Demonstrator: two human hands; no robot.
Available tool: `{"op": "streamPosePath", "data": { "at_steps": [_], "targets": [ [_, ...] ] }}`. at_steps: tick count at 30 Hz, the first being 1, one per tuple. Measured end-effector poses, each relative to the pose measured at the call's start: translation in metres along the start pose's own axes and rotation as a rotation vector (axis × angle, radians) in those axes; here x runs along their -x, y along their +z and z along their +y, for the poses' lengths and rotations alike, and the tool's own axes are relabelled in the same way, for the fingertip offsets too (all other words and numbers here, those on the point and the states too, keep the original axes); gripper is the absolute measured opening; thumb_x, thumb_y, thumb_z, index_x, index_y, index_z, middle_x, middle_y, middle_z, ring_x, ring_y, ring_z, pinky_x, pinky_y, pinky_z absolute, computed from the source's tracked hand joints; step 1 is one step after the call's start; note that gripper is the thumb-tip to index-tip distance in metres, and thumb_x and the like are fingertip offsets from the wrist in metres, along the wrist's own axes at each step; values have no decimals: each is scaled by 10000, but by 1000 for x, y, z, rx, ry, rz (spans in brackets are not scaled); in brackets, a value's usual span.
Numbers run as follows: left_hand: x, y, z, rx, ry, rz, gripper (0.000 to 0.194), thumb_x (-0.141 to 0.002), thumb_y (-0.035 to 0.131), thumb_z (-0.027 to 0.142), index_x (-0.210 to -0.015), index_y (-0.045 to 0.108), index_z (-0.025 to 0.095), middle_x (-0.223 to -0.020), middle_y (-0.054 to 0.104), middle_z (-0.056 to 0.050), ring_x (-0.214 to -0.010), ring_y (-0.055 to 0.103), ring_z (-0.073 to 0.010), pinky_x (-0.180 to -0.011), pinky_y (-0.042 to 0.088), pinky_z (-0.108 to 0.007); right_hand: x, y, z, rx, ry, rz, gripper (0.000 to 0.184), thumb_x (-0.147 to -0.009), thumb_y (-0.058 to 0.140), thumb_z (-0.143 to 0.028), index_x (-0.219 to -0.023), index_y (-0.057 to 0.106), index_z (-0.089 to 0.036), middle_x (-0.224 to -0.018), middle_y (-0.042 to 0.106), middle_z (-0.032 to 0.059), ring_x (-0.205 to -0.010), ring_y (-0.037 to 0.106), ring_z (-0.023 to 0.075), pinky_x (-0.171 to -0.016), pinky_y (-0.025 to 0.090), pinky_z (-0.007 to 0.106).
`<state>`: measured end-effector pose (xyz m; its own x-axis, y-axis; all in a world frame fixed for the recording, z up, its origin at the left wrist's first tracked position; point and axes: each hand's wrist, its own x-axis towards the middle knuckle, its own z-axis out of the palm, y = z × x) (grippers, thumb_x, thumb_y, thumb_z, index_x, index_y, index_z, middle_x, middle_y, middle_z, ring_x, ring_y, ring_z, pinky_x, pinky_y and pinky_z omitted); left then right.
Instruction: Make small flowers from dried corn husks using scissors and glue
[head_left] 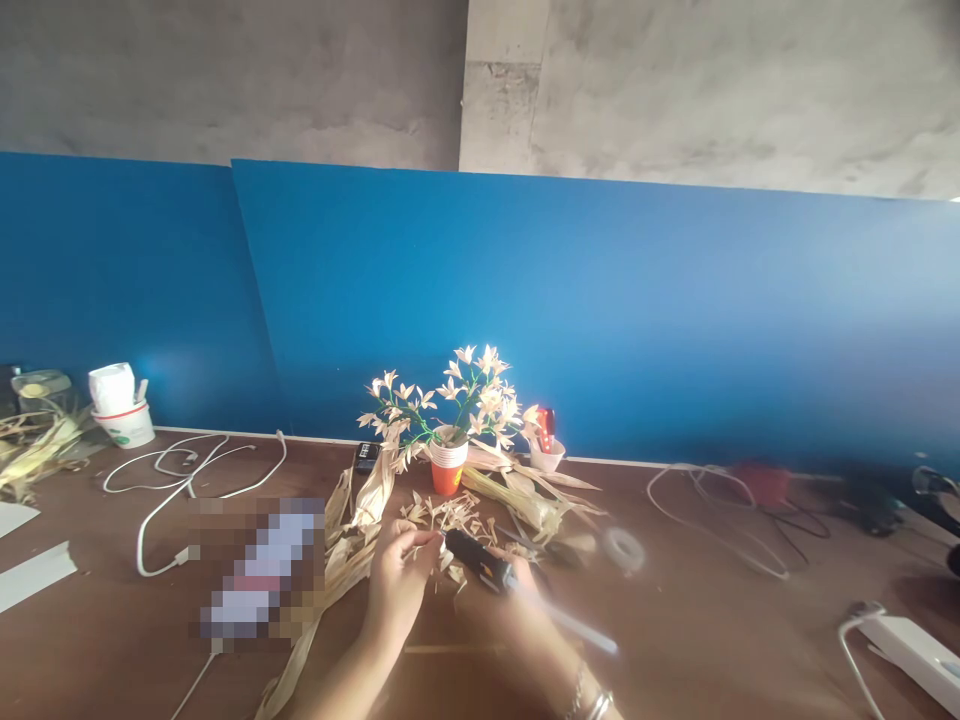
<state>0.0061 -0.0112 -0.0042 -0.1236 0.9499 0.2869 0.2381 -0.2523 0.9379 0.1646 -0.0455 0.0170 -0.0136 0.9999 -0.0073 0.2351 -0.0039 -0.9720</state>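
My right hand (522, 580) is wrapped round a black glue gun (480, 560), with a pale glue stick (581, 630) jutting from its back end. Its nozzle points left, right at the fingertips of my left hand (403, 560). Those fingers are pinched together on something too small to make out. Under and behind both hands lie cut corn husk pieces (454, 513). Just beyond stands an orange and white paper cup (448, 472) holding green stems with pale husk flowers (489, 395).
Long dried husks (345, 560) lie left of my hands, more husks (525, 495) behind. A blurred tape roll (624, 550) is to the right. A pixelated object (262, 575) and a white cable (142, 530) lie left. A power strip (919, 650) sits far right; a blue partition (600, 320) borders the table.
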Motion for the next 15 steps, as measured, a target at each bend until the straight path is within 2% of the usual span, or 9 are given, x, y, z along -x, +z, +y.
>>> {"op": "streamPosePath", "data": {
  "at_steps": [15],
  "targets": [
    [0, 0, 0, 6, 3, -4, 290, -767, 632, 445, -702, 717, 175, -744, 525, -16, -741, 569, -196, -676, 457, -283, 0, -1, 5, -7, -8, 17, 48, -635, 572, -172, -677, 550, -172, -590, 558, -5, -544, 498, 133, -493, 380, 243]
  ]
}}
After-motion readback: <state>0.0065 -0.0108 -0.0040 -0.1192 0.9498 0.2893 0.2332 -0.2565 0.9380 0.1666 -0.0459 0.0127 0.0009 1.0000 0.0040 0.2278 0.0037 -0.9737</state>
